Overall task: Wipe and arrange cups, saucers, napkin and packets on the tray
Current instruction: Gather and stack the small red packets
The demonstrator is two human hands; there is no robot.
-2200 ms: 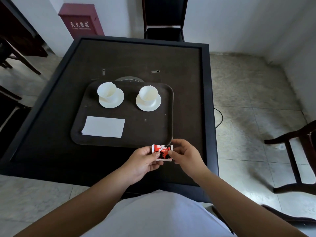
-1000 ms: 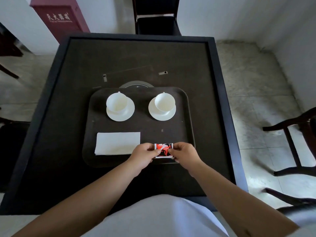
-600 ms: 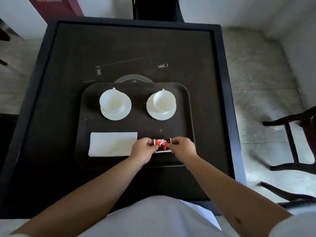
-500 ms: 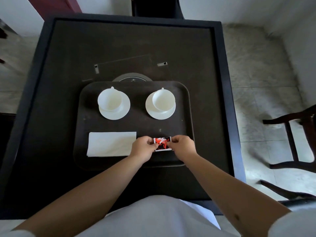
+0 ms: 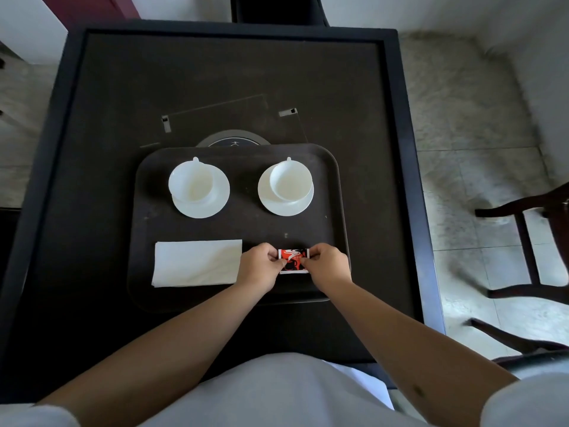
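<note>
Both hands down on the tray (image 5: 335,192) now: left hand (image 5: 260,268) and right hand (image 5: 326,268) each pinching one end of the red packet (image 5: 292,261), which sits low betw. them, looks set on the tray floor. Napkin (image 5: 197,263) lies flat just left of the left hand; two cups on saucers (image 5: 197,192) (image 5: 288,188) well beyond the knuckles. Step in hand, I'd say: placing the packet. Next: square it w/ the napkin, then let go w/o dragging it.
</note>
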